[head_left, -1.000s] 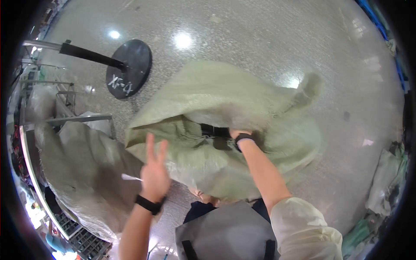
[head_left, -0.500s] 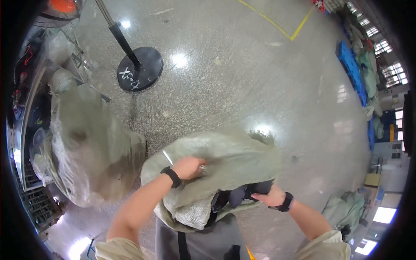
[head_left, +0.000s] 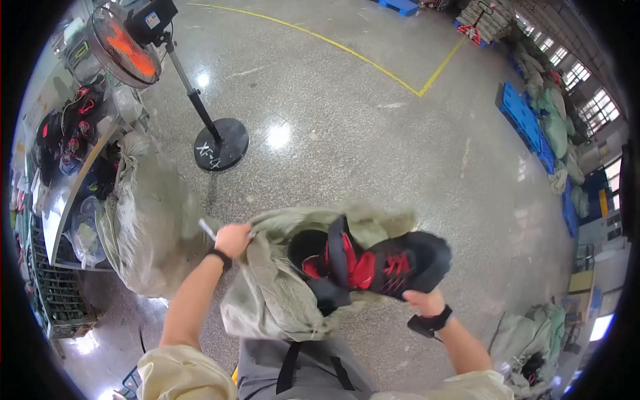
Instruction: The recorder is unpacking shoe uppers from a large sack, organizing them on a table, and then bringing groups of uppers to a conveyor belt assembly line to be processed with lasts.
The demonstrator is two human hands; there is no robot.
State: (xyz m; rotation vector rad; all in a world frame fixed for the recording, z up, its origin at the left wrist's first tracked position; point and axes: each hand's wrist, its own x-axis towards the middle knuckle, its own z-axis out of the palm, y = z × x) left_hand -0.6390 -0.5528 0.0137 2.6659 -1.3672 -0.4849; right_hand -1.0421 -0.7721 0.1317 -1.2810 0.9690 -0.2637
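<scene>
A greenish woven sack [head_left: 267,287] stands in front of my legs with its mouth spread. My left hand [head_left: 233,241] is closed on the left edge of its mouth, and a thin white stick-like thing [head_left: 208,229] juts out from that hand. My right hand [head_left: 427,303] grips a black shoe [head_left: 410,263] with red laces and red lining by its toe end. The shoe lies sideways at the right of the sack's mouth. More black and red footwear [head_left: 310,250] shows inside the opening; how much lies deeper is hidden.
Another full sack [head_left: 157,220] stands at my left, by a table [head_left: 63,207] piled with shoes. Beyond it are a standing fan [head_left: 127,50] and its round black base [head_left: 221,145]. Blue pallets [head_left: 523,120] and stacked sacks line the right, with a sack [head_left: 533,340] lower right.
The sack's mouth has been pulled wider, with my left hand moving left and up. My right hand has brought a shoe into sight and shifted slightly right. The view has tilted up.
</scene>
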